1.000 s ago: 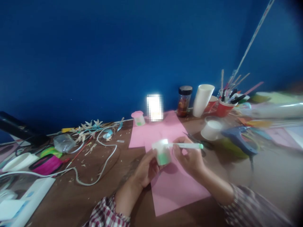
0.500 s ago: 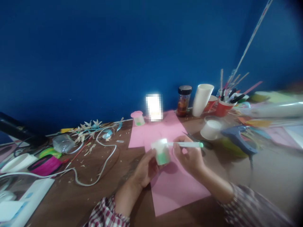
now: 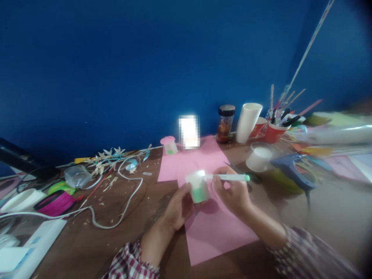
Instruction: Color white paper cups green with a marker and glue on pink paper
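Observation:
My left hand point(image 3: 180, 207) is closed around the side of a small white paper cup point(image 3: 198, 188) with a green patch near its lower end. In my right hand point(image 3: 232, 193) is a white felt-tip marker point(image 3: 229, 177) with a green end pointing right. The marker's other end meets the cup's right side; blur hides whether it touches. Both hands are above pink paper sheets point(image 3: 215, 240). Behind them stands a similar small cup point(image 3: 170, 148) with a green patch and a pink paper disc point(image 3: 167, 140) on top.
A lidded jar point(image 3: 226, 124), stacked white cups point(image 3: 249, 122) and a red cup point(image 3: 274, 131) of pens line the back. To the right lie a clear plastic tub point(image 3: 259, 158) and a blue glue gun point(image 3: 295, 170). A white cable point(image 3: 128, 209) and pink tape roll point(image 3: 58, 202) occupy the left.

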Action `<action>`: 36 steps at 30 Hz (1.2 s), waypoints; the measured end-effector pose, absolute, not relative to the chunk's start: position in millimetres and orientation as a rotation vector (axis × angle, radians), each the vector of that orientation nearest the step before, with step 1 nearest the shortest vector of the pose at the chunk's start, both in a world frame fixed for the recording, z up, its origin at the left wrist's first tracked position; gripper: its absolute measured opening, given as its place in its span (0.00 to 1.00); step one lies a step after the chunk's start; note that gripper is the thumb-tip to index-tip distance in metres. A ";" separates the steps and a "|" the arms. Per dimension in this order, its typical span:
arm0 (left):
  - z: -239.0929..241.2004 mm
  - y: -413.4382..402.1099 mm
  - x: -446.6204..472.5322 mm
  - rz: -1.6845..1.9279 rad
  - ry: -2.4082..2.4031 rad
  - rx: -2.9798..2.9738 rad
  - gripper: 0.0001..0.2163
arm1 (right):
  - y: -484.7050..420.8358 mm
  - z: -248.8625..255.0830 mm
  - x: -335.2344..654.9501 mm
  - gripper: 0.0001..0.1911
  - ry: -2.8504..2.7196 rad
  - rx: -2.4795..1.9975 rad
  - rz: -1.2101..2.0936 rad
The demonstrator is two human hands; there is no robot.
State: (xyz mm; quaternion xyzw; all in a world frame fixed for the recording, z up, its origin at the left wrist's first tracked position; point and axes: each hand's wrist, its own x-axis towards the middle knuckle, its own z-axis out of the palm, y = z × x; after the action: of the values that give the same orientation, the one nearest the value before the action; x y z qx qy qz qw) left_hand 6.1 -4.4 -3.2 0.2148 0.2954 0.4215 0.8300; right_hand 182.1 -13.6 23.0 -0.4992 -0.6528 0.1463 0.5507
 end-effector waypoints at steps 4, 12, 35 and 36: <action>-2.2 -4.4 6.3 0.900 0.632 0.459 0.16 | -12.7 21.5 182.9 0.05 -1.545 -1.177 0.325; 1.5 -4.2 7.2 0.896 0.633 0.439 0.16 | -12.8 21.5 182.3 0.05 -1.535 -1.176 0.341; 2.2 -4.3 7.0 0.892 0.625 0.434 0.16 | -11.0 18.8 182.9 0.03 -1.530 -1.157 0.280; 2.3 -4.4 6.7 0.890 0.632 0.431 0.16 | -11.1 19.1 183.1 0.04 -1.530 -1.158 0.282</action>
State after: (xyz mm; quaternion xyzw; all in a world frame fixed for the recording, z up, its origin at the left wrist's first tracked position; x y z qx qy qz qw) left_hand 6.7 -4.4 2.3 0.2036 0.2980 0.4199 0.8327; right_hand 183.1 -11.1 19.1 -0.4923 -0.6505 0.1200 0.5658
